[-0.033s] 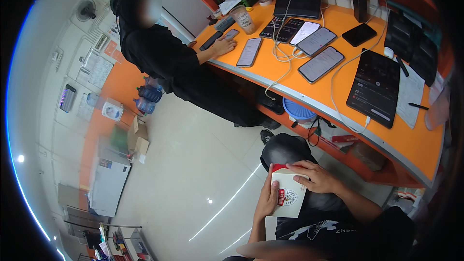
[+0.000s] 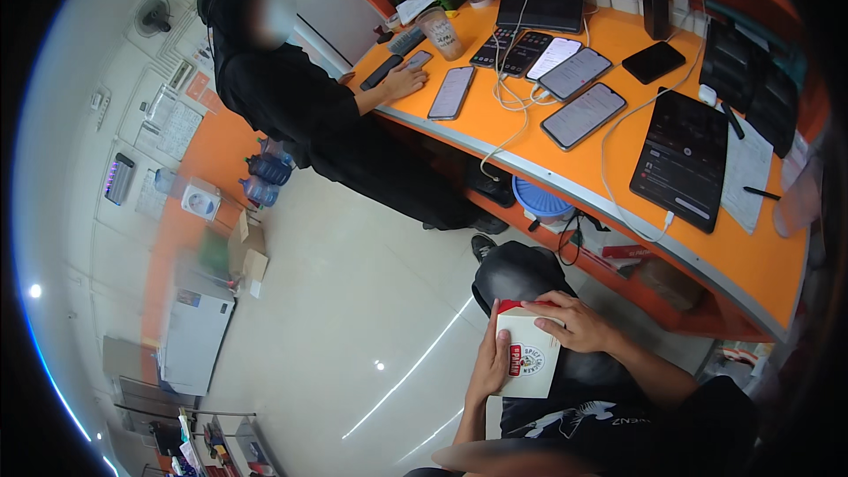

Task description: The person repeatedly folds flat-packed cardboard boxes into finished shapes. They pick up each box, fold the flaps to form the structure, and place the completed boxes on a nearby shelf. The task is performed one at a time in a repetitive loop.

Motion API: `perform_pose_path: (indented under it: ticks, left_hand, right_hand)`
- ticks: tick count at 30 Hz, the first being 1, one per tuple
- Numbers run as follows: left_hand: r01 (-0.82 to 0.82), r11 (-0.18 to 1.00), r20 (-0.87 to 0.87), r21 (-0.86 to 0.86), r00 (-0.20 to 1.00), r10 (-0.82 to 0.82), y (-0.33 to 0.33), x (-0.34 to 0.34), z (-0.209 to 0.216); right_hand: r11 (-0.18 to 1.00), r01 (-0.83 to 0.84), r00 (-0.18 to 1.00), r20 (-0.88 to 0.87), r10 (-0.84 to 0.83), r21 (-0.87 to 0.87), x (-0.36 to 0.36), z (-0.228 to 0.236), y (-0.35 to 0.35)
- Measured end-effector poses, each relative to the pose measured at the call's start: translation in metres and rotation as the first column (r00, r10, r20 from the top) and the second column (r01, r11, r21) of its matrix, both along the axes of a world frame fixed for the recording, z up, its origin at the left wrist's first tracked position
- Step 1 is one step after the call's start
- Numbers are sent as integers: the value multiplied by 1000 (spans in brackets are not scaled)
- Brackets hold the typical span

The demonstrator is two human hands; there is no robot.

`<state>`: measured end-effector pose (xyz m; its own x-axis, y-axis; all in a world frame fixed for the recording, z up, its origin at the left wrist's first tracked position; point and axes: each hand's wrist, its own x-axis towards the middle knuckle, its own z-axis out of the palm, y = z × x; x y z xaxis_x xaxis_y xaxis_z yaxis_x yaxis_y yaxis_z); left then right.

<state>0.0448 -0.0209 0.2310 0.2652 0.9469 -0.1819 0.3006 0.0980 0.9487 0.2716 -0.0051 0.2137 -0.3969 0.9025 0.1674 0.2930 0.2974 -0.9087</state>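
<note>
In my lap I hold a cream-coloured paper food box (image 2: 535,360) with a red top edge and a printed round emblem on its face. My left hand (image 2: 491,360) grips its left side, thumb on the front. Across the upper right corner lies my right hand (image 2: 572,321), its fingers bent over the red edge and the front. The back of the box is hidden. My dark-clad knee (image 2: 521,269) is just beyond it.
An orange counter (image 2: 751,276) runs along the right, bearing several phones, a tablet (image 2: 685,159), a plastic cup (image 2: 440,34) and white charging cables. A person in black (image 2: 274,97) stands at its far left end, one hand (image 2: 406,81) near a phone. Below sits a blue-lidded tub (image 2: 541,201).
</note>
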Motion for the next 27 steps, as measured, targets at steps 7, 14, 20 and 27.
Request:
perform_pose_path:
  ticks: [7, 14, 20, 27]
  left_hand:
    - [-66, 998, 21, -1, 998, 66, 4, -3, -1]
    - [-145, 988, -37, 52, 988, 147, 0, -7, -17]
    - [-181, 981, -47, 68, 982, 184, -6, -17, -25]
    - [-533, 844, 164, 69, 840, 517, 12, -13, -6]
  right_hand:
    - [999, -36, 999, 10, 36, -9, -13, -5, 1]
    - [1000, 19, 1000, -8, -19, 18, -33, -10, 6]
    - [999, -20, 1000, -5, 20, 27, -38, -14, 7]
    - [997, 71, 993, -96, -69, 21, -53, -11, 0]
